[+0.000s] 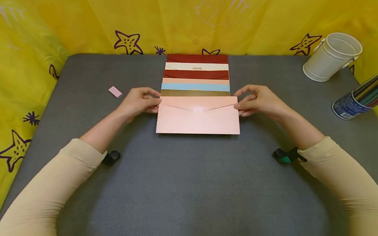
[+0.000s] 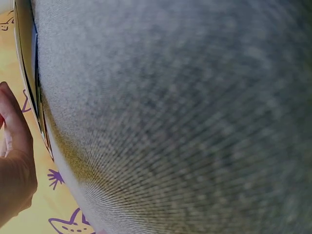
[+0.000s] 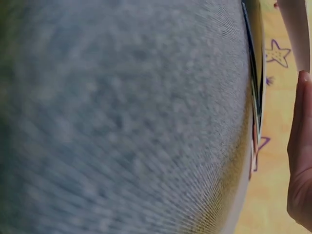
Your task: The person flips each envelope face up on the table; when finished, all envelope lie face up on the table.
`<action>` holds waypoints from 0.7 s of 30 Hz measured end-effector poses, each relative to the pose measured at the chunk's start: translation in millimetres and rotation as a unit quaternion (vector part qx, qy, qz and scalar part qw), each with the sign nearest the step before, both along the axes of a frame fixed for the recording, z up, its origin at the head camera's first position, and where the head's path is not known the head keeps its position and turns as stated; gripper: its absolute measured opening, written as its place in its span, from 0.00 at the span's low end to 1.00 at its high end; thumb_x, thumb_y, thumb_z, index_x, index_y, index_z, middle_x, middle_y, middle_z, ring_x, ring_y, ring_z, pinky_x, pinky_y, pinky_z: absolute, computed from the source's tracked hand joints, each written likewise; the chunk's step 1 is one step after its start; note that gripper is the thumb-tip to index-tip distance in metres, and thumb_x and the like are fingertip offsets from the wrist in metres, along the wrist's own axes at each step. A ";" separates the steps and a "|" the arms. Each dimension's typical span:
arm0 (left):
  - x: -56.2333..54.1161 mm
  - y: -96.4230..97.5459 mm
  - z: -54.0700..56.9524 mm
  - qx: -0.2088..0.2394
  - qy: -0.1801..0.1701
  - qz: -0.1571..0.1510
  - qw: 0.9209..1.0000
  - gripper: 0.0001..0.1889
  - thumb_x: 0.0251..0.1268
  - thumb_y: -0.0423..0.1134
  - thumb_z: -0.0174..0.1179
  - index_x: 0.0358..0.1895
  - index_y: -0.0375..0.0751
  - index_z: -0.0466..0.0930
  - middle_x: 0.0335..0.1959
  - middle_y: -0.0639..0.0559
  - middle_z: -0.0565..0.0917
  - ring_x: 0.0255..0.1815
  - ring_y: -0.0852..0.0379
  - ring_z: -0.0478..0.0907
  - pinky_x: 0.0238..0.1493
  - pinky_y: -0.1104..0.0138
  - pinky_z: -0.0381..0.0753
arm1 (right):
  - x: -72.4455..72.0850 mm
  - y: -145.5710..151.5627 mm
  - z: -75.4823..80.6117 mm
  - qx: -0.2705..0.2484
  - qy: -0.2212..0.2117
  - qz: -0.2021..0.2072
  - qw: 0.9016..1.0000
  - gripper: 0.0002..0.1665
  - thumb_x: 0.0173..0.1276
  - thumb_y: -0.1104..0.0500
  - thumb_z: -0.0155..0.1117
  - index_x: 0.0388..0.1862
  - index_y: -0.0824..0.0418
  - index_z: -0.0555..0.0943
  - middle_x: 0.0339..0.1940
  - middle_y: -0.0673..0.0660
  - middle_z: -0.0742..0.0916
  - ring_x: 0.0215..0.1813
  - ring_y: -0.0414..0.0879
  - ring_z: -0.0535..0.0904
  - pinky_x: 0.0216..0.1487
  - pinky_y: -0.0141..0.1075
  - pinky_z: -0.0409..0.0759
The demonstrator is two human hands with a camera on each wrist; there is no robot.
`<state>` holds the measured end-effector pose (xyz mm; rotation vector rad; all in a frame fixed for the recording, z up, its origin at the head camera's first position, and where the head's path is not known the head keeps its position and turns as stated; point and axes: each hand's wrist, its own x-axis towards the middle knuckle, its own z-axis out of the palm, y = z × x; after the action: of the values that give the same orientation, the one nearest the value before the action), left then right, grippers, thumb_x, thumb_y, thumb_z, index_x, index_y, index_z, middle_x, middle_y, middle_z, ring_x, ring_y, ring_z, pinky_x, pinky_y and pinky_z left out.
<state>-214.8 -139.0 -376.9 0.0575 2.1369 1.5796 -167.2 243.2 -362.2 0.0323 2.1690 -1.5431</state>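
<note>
A pale pink envelope (image 1: pixel 196 121) with a pointed flap and a round shiny seal lies between the two hands. My left hand (image 1: pixel 141 102) pinches its upper left corner between thumb and fingers. At the right edge, near the top, my right hand (image 1: pixel 257 100) grips it the same way. Beyond it several overlapping envelopes make a column: a brown one (image 1: pixel 194 92), a light blue one (image 1: pixel 195 85), a peach one, dark red ones and a white one (image 1: pixel 183 67). The left wrist view shows part of my left hand (image 2: pixel 17 161); the right wrist view shows my right hand (image 3: pixel 301 151).
A pink eraser (image 1: pixel 115 91) lies left of the envelopes on the grey table (image 1: pixel 184 196). A white metal bucket (image 1: pixel 324 59) and a blue can (image 1: pixel 350 105) full of pencils stand at the right. Yellow patterned cloth (image 1: pixel 87 20) hangs behind the table.
</note>
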 end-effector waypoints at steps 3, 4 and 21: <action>0.6 -0.8 -0.5 -0.016 -0.004 -0.004 1.000 0.15 0.68 0.30 0.60 0.52 0.22 0.75 0.24 0.59 0.83 0.24 0.66 0.82 0.30 0.74 0.85 | 0.8 -2.6 -1.8 0.010 -0.010 0.012 1.000 0.23 0.67 0.62 0.67 0.57 0.69 0.72 0.28 0.48 0.90 0.29 0.42 0.88 0.35 0.35 0.87; 0.6 -1.6 -0.4 -0.022 -0.009 -0.006 1.000 0.15 0.67 0.30 0.60 0.51 0.21 0.76 0.24 0.58 0.83 0.23 0.66 0.82 0.30 0.74 0.85 | 0.9 -3.6 -2.6 0.013 -0.012 0.019 1.000 0.22 0.68 0.61 0.66 0.56 0.70 0.72 0.28 0.49 0.90 0.29 0.42 0.88 0.34 0.35 0.87; 2.3 -12.1 -1.9 -0.085 -0.061 -0.047 0.993 0.12 0.61 0.34 0.68 0.41 0.27 0.85 0.22 0.55 0.85 0.21 0.65 0.84 0.28 0.74 0.84 | 6.8 -17.9 -13.1 0.054 -0.050 0.063 0.995 0.16 0.70 0.62 0.63 0.46 0.72 0.71 0.26 0.50 0.87 0.27 0.38 0.86 0.34 0.32 0.87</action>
<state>-212.6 -151.1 -378.8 0.0051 2.1312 1.3080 -160.3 225.3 -375.2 0.0065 2.1304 -1.3256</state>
